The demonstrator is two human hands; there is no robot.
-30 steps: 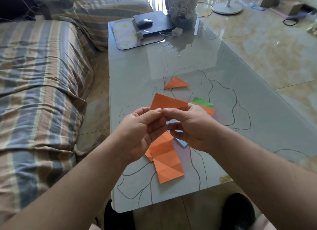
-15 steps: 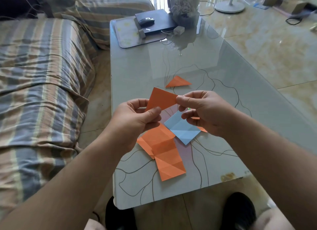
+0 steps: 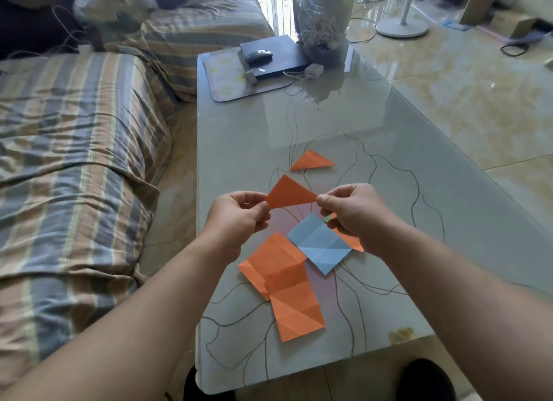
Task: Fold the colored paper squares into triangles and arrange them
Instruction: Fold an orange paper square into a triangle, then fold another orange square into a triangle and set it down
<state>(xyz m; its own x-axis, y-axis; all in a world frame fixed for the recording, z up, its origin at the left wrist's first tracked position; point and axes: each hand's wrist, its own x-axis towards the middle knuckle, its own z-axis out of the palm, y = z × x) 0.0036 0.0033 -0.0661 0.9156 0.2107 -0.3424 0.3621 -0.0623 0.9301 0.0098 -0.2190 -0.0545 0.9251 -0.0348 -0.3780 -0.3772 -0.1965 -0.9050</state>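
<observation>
The left hand is pinching the left corner of a folded orange paper triangle, thumb and forefinger closed on the paper, the other fingers curled under. The triangle is being held in the air above the glass-topped table, well clear of the sheets lying below it. The right hand is pinching the opposite corner the same way, so the fold is pulled taut between the two.

To my eye the crease looks done and the piece is ready for placing. I would be lowering it flat beside the finished orange triangle lying farther up the table, edges lined up, and pressing it down before letting go. Nearer the person, two creased orange paper squares and a blue paper square are waiting, overlapping; a scrap of green is showing under the right hand.
</observation>
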